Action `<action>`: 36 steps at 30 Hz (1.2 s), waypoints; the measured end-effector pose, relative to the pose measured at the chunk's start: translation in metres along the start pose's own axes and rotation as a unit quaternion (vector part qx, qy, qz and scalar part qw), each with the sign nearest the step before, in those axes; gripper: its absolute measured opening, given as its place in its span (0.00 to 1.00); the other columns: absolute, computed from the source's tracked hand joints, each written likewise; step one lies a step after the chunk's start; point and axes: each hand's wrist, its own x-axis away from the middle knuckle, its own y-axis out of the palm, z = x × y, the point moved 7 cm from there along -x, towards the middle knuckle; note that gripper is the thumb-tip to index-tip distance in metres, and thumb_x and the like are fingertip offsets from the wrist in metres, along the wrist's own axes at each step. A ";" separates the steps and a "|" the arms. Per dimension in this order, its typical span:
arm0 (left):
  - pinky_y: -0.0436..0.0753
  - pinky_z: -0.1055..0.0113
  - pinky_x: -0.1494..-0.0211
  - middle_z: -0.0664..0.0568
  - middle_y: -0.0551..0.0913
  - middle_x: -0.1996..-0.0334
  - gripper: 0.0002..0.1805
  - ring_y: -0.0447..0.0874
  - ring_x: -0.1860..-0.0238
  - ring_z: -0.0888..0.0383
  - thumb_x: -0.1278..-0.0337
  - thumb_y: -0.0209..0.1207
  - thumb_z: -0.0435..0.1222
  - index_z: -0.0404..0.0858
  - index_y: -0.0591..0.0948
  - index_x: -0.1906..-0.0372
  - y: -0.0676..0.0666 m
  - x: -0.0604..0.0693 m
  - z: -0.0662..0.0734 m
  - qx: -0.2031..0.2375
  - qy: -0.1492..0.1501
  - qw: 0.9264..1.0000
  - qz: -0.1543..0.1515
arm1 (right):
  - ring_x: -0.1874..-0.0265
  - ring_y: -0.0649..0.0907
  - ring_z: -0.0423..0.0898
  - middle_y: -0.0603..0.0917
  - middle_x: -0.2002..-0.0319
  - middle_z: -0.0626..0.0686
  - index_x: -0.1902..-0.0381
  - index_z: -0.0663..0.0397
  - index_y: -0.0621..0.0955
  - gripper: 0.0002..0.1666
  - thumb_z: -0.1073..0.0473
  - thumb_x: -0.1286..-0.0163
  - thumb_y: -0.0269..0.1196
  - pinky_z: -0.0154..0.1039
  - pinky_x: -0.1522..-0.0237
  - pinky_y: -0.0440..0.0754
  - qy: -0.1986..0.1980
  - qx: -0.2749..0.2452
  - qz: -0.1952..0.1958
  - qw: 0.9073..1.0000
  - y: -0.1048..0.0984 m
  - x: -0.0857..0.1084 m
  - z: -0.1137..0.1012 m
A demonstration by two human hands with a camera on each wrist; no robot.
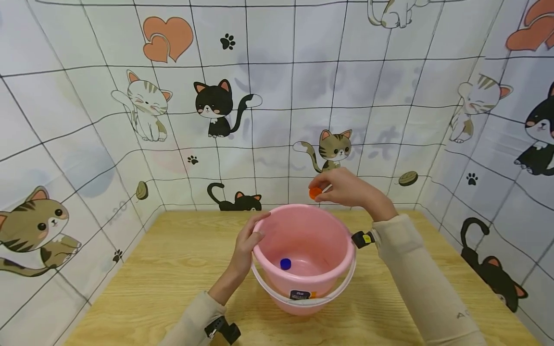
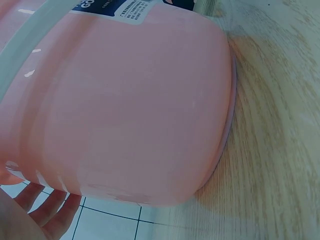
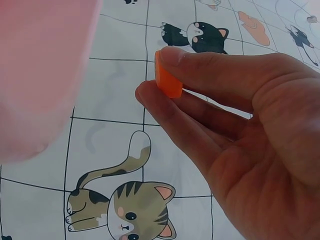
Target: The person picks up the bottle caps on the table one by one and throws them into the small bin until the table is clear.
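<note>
A pink bucket (image 1: 298,214) stands upright on the wooden table, its white handle (image 1: 303,302) hanging down at the near side. My left hand (image 1: 245,244) grips the bucket's left rim, the thumb over the edge and the fingers along the outer wall, as the left wrist view shows. Inside, a small blue cap (image 1: 285,264) lies on the bottom. Above the bucket's far rim, my right hand (image 1: 348,189) pinches a small orange cap (image 1: 315,193) between thumb and fingers. In the right wrist view the orange cap (image 3: 168,77) is apart from the bucket wall.
The pale wooden table (image 1: 182,269) reaches back to a white gridded cloth (image 1: 272,144) printed with cats, which also runs along both sides. Each wrist carries a black strap with a small device (image 1: 362,239).
</note>
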 end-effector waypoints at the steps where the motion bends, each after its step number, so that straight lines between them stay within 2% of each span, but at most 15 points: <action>1: 0.85 0.53 0.41 0.44 0.75 0.31 0.29 0.81 0.40 0.42 0.36 0.49 0.39 0.45 0.75 0.30 0.000 0.000 0.000 0.000 0.001 1.000 -0.002 | 0.51 0.89 0.53 0.90 0.52 0.57 0.45 0.61 0.85 0.19 0.64 0.33 0.70 0.43 0.51 0.89 0.000 0.002 0.000 1.000 0.000 0.000 0.000; 9: 0.85 0.49 0.41 0.46 0.75 0.31 0.28 0.81 0.40 0.43 0.36 0.49 0.39 0.47 0.75 0.30 0.003 0.000 0.001 0.005 -0.004 1.000 -0.006 | 0.53 0.89 0.51 0.91 0.54 0.54 0.48 0.58 0.86 0.16 0.63 0.35 0.71 0.42 0.53 0.89 -0.015 0.013 -0.009 1.000 0.003 -0.006 -0.006; 18: 0.85 0.45 0.42 0.43 0.76 0.33 0.28 0.81 0.41 0.38 0.36 0.48 0.39 0.44 0.75 0.30 0.002 -0.001 0.000 0.006 -0.001 1.000 -0.004 | 0.54 0.90 0.48 0.91 0.55 0.53 0.50 0.57 0.86 0.16 0.63 0.36 0.72 0.43 0.54 0.88 -0.025 0.026 -0.015 0.999 0.007 -0.011 -0.014; 24: 0.85 0.46 0.42 0.44 0.76 0.33 0.28 0.82 0.42 0.39 0.35 0.48 0.39 0.45 0.75 0.30 0.002 -0.001 0.000 0.006 0.000 1.000 -0.006 | 0.54 0.89 0.48 0.91 0.55 0.53 0.50 0.57 0.86 0.17 0.64 0.37 0.73 0.40 0.54 0.89 -0.016 0.019 -0.023 0.999 0.010 -0.015 -0.013; 30: 0.85 0.49 0.41 0.43 0.77 0.33 0.28 0.82 0.41 0.40 0.35 0.49 0.40 0.45 0.75 0.30 0.000 0.000 0.001 -0.001 -0.007 1.000 0.002 | 0.54 0.89 0.49 0.90 0.54 0.53 0.49 0.57 0.86 0.17 0.64 0.37 0.73 0.41 0.53 0.88 -0.026 0.020 -0.028 0.999 0.012 -0.017 -0.016; 36: 0.85 0.48 0.40 0.42 0.76 0.32 0.28 0.81 0.41 0.38 0.34 0.48 0.40 0.44 0.74 0.30 0.000 0.000 0.000 0.002 -0.005 1.000 -0.003 | 0.54 0.89 0.49 0.90 0.55 0.53 0.49 0.58 0.86 0.18 0.65 0.37 0.73 0.43 0.52 0.88 -0.030 0.019 -0.031 0.999 0.013 -0.017 -0.019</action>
